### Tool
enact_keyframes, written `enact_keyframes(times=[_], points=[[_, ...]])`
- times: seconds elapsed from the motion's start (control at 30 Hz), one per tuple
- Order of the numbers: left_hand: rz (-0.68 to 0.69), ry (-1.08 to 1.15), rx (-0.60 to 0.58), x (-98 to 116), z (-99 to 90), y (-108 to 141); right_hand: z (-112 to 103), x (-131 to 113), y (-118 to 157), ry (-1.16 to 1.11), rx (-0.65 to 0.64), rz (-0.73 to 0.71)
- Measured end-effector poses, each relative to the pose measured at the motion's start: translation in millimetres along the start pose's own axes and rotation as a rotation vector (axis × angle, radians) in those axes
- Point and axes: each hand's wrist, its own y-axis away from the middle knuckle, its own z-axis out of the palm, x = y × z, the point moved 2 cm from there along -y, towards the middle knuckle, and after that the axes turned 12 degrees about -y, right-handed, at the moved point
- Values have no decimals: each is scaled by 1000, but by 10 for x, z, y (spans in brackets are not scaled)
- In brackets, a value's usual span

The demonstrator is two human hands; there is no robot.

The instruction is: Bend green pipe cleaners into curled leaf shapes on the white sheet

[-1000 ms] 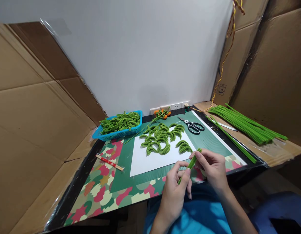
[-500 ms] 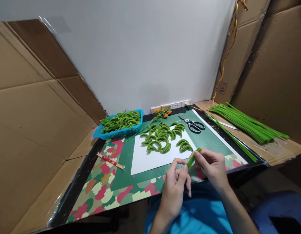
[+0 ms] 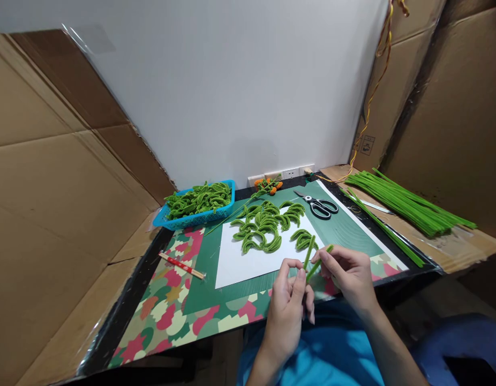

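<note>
Two short green fuzzy stems are held over the front edge of the table. My left hand (image 3: 288, 300) pinches the left green stem (image 3: 309, 252), which points up and away. Between the thumb and fingers of my right hand (image 3: 346, 271) is the right green stem (image 3: 319, 263), slanting down toward my left fingertips. The two stems spread in a V and look close together at the lower end. Just beyond them, curved green pieces (image 3: 303, 239) lie on a white sheet (image 3: 235, 272), with a larger group of curved pieces (image 3: 266, 225) to the left.
Black-handled scissors (image 3: 321, 208) lie behind the sheet. A blue basket (image 3: 200, 219) holds green pieces at the back left. Long green stems (image 3: 408, 206) rest at the right. Red-wrapped chopsticks (image 3: 182, 265) lie left; an orange-flowered sprig (image 3: 268, 185) is at the back.
The green stems, together in one bundle before, now stand apart in a V, the left one turned more upright. Both hands have hardly moved.
</note>
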Motion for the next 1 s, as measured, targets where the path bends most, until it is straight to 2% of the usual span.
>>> enact_keyframes(times=[0.23, 0.43, 0.67, 0.9, 1.0], points=[[-20, -8, 77, 14, -9, -12, 16, -14, -10, -3, 0, -1], [-22, 65, 227, 60, -11, -36, -22, 48, 15, -111, 150, -25], [-15, 87, 378, 47, -56, -30, -37, 99, 23, -151, 234, -61], [77, 117, 684, 72, -76, 21, -29, 95, 19, -167, 354, -103], [120, 140, 741, 87, -75, 28, -32, 102, 21, -181, 381, -106]])
